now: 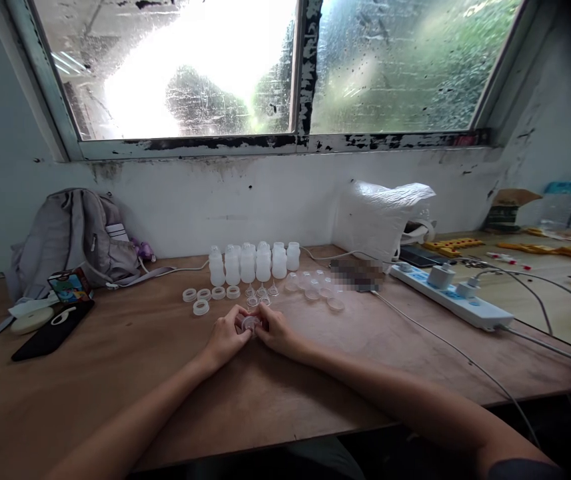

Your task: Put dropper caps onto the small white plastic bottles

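Observation:
My left hand (pixel 226 335) and my right hand (pixel 274 329) meet over the wooden table (pixel 165 393), both pinching one small clear plastic cap (pixel 251 324) between their fingertips. Just beyond them stand several small clear nipple-shaped pieces (pixel 261 293). A row of several white plastic bottles (pixel 252 263) stands behind, near the wall. Several white rings (pixel 210 294) lie to the left of the hands, and several clear caps (pixel 315 288) lie to the right.
A grey backpack (pixel 72 240) leans on the wall at left, with a black phone (pixel 52 330) and a small colourful box (pixel 69 285) before it. A white power strip (pixel 448 295) with cables and a white plastic bag (pixel 380 217) sit at right.

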`<state>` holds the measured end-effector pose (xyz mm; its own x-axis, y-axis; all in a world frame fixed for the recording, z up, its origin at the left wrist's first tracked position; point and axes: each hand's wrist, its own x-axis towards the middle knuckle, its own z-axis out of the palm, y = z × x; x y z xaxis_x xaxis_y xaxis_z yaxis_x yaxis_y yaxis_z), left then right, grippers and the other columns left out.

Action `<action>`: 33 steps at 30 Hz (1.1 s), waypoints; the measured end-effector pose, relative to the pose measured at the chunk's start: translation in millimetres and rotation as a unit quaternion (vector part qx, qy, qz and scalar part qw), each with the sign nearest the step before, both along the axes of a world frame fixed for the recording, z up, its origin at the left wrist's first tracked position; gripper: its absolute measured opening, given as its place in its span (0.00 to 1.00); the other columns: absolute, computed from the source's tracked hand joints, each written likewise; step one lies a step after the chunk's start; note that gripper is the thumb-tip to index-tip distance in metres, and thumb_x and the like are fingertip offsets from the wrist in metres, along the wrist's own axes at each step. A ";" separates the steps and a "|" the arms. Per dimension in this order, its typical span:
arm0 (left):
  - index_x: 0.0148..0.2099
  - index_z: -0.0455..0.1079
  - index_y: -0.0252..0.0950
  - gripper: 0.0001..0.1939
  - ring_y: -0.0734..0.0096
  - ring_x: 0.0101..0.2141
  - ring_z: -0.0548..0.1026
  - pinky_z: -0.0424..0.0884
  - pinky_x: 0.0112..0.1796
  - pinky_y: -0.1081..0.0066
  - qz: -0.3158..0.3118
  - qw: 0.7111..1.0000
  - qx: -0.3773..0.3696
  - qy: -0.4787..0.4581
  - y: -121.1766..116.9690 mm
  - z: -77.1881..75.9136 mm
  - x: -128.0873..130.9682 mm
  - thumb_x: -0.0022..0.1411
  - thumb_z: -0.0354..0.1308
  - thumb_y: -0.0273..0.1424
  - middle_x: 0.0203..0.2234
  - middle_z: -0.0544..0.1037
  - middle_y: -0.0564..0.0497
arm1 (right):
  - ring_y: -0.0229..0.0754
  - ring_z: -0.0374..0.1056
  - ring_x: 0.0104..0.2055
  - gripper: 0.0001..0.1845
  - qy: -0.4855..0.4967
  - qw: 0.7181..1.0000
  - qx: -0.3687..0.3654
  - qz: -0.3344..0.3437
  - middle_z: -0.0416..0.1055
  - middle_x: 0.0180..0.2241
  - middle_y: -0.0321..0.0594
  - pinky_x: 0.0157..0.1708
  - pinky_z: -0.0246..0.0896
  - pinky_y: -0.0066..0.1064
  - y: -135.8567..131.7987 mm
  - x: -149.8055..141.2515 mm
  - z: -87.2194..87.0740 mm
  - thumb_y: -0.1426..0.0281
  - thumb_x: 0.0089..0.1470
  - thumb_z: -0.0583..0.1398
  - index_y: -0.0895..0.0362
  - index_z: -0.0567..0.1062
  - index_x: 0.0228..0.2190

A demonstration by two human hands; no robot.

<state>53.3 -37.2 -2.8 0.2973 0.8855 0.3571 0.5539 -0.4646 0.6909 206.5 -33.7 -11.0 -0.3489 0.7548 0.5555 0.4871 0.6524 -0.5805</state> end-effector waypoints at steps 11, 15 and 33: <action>0.35 0.64 0.35 0.11 0.73 0.23 0.70 0.63 0.24 0.77 -0.029 0.997 -0.038 -0.069 1.6 4.2 -4.2 0.52 0.51 0.36 0.23 0.74 0.52 | 0.32 0.59 0.22 0.07 0.067 0.993 -0.085 0.042 0.65 0.21 0.33 0.23 0.53 0.23 0.0 3.7 5.4 0.69 0.50 0.52 0.58 0.67 0.33; 0.35 0.64 0.34 0.13 0.78 0.17 0.67 0.61 0.21 0.78 -0.040 0.995 -0.063 -0.073 0.8 4.4 -5.2 0.55 0.48 0.39 0.20 0.71 0.53 | 0.33 0.59 0.23 0.08 0.069 0.993 -0.092 0.034 0.65 0.21 0.34 0.23 0.53 0.24 1.0 4.3 5.0 0.68 0.51 0.51 0.58 0.67 0.31; 0.29 0.59 0.34 0.11 0.81 0.13 0.62 0.57 0.16 0.79 -0.051 0.989 -0.099 -0.100 6.3 -3.7 -1.1 0.54 0.48 0.38 0.16 0.69 0.56 | 0.32 0.57 0.23 0.06 0.053 0.991 -0.117 0.035 0.63 0.21 0.32 0.22 0.51 0.22 8.7 5.6 -1.1 0.69 0.49 0.52 0.58 0.66 0.29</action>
